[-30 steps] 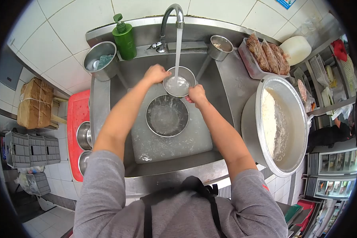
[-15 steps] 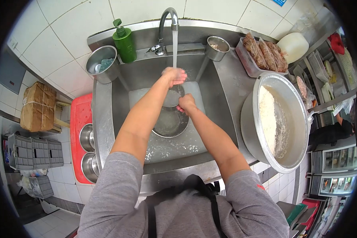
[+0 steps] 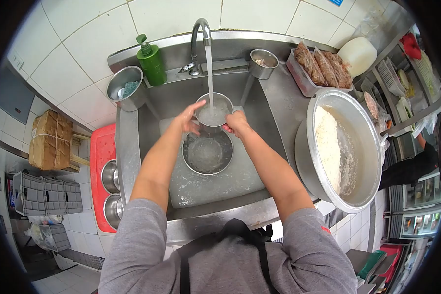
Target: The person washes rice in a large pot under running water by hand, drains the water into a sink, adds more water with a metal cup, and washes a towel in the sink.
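Observation:
Under the running faucet [image 3: 201, 41], a small steel bowl [image 3: 213, 117] is tilted slightly and catches the stream. My right hand [image 3: 237, 122] is closed on its right rim. At its left side is my left hand [image 3: 186, 120], thumb at the rim and fingers curved against the wall. Just below them, a wider metal bowl [image 3: 207, 157] holding cloudy water sits in the steel sink [image 3: 274, 142]. Shallow water with some froth covers the sink bottom around it.
On the right counter stands a large metal pot [image 3: 304, 147] of white grains and cloudy water. Behind it are a plastic tub [image 3: 301, 78] of bagged brown food and a small steel cup [image 3: 263, 68]. A green pump bottle [image 3: 152, 63] and steel container [image 3: 132, 98] stand left.
My left hand has moved from the water stream to the small bowl's left side. The small bowl has come up under the stream, with my right hand still on it.

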`<state>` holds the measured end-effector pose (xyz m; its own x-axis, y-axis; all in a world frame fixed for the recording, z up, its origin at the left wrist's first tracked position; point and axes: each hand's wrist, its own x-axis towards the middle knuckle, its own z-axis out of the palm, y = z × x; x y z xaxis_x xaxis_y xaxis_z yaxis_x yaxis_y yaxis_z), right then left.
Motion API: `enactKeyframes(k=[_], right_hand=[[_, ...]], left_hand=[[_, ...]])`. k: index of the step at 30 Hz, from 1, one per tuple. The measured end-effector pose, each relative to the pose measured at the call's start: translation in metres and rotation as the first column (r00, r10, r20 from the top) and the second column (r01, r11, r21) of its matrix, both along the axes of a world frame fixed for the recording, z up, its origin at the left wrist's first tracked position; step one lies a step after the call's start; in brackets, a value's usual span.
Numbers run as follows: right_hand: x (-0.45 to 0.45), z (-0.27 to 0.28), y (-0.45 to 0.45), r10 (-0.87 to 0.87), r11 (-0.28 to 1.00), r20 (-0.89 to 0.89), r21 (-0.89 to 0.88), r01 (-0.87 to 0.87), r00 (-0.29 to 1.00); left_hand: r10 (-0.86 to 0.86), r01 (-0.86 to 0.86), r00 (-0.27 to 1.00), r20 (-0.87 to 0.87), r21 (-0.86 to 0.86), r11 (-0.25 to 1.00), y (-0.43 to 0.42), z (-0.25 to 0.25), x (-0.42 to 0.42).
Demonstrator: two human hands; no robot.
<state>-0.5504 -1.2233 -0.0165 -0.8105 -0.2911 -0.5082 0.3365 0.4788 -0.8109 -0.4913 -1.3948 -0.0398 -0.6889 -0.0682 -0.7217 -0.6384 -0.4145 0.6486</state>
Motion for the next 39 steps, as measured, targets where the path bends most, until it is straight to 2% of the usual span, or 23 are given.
enactKeyframes(k=[1, 3, 5, 7, 9, 12, 13, 14, 15, 17, 19, 20, 22, 23, 24, 25, 26, 28, 30, 34, 35, 37, 39], right_hand=[[-0.001, 0.0, 0.001, 0.017, 0.999, 0.014, -0.034, -0.017, 1.0], [0.003, 0.004, 0.006, 0.029, 0.997, 0.03, -0.069, -0.027, 0.999], [0.012, 0.019, 0.015, 0.025, 0.99, 0.018, -0.142, -0.023, 1.0], [0.017, 0.053, 0.04, 0.185, 0.983, -0.361, 0.062, -0.174, 0.914], [0.039, 0.106, 0.091, 0.24, 0.97, -0.745, 0.172, -0.169, 0.622], [0.063, 0.179, 0.195, 0.083, 0.972, -0.869, 0.178, 0.152, 0.489], [0.044, 0.181, 0.246, 0.031, 0.942, -0.888, 0.179, 0.283, 0.459], [0.035, 0.194, 0.288, -0.005, 0.891, -0.898, 0.195, 0.41, 0.439], [0.025, 0.211, 0.326, -0.008, 0.795, -0.875, 0.289, 0.534, 0.484], [-0.017, 0.191, 0.434, 0.188, 0.397, -0.842, 0.536, 0.745, 0.505], [-0.01, 0.171, 0.476, -0.11, 0.014, -0.659, 0.748, 0.664, 0.745], [-0.033, 0.138, 0.546, -0.131, -0.001, -0.665, 0.742, 0.671, 0.735], [-0.062, 0.066, 0.634, -0.083, 0.5, -0.809, 0.472, 0.726, 0.583], [-0.05, 0.074, 0.632, -0.09, 0.494, -0.808, 0.471, 0.731, 0.582], [-0.029, 0.089, 0.618, -0.412, 0.695, -0.656, 0.222, 0.684, 0.632], [-0.004, 0.106, 0.594, -0.627, 0.759, -0.373, -0.095, 0.644, 0.684], [0.02, 0.119, 0.57, -0.664, 0.746, -0.331, -0.229, 0.625, 0.671], [0.053, 0.108, 0.558, -0.741, 0.668, -0.263, -0.39, 0.634, 0.619], [0.077, 0.071, 0.566, -0.851, 0.477, -0.03, -0.464, 0.747, 0.524], [0.145, 0.097, 0.454, -0.957, 0.149, 0.098, -0.639, 0.755, 0.272], [0.15, 0.091, 0.448, -0.953, 0.16, 0.098, -0.637, 0.754, 0.285], [0.156, 0.078, 0.44, -0.975, 0.067, 0.11, -0.68, 0.73, 0.192], [0.153, 0.079, 0.428, -0.957, 0.091, 0.125, -0.724, 0.684, 0.26]], left_hand=[[-0.002, 0.002, 1.0, -0.001, -0.005, 1.0, 0.008, -0.005, 0.008], [0.236, -0.151, 0.94, -0.246, 0.32, 0.935, 0.022, -0.019, 0.018], [0.306, -0.213, 0.928, -0.213, 0.371, 0.904, 0.024, -0.034, 0.009], [0.409, -0.362, 0.909, -0.083, 0.331, 0.872, 0.031, -0.033, 0.005], [0.45, -0.409, 0.888, -0.096, 0.283, 0.868, 0.042, -0.011, 0.011], [0.511, -0.477, 0.855, -0.09, 0.249, 0.843, 0.053, -0.006, 0.006], [0.547, -0.514, 0.835, -0.067, 0.26, 0.817, 0.052, -0.01, 0.003], [0.537, -0.493, 0.839, -0.091, 0.292, 0.82, 0.05, -0.014, 0.0], [0.515, -0.469, 0.852, -0.098, 0.296, 0.832, 0.051, -0.011, -0.002], [0.56, -0.516, 0.823, -0.099, 0.284, 0.808, 0.055, 0.001, -0.003], [0.563, -0.522, 0.819, -0.109, 0.264, 0.811, 0.057, 0.006, -0.003], [0.594, -0.557, 0.796, -0.115, 0.246, 0.793, 0.059, 0.009, -0.005], [0.586, -0.548, 0.801, -0.12, 0.245, 0.8, 0.061, 0.017, -0.004], [0.599, -0.566, 0.794, -0.106, 0.234, 0.791, 0.063, 0.02, -0.002], [0.605, -0.569, 0.789, -0.109, 0.243, 0.785, 0.064, 0.025, -0.001], [0.6, -0.566, 0.793, -0.107, 0.235, 0.79, 0.061, 0.023, -0.002], [0.594, -0.549, 0.796, -0.119, 0.273, 0.79, 0.058, 0.019, -0.003], [0.551, -0.478, 0.811, -0.196, 0.321, 0.818, 0.06, 0.022, 0.001], [0.549, -0.479, 0.815, -0.187, 0.317, 0.819, 0.062, 0.028, 0.004], [0.534, -0.47, 0.823, -0.195, 0.294, 0.832, 0.062, 0.031, 0.006], [0.545, -0.482, 0.816, -0.193, 0.294, 0.825, 0.066, 0.036, 0.006], [0.547, -0.489, 0.804, -0.232, 0.265, 0.831, 0.073, 0.049, 0.007], [0.554, -0.485, 0.802, -0.223, 0.3, 0.822, 0.068, 0.049, 0.004]])
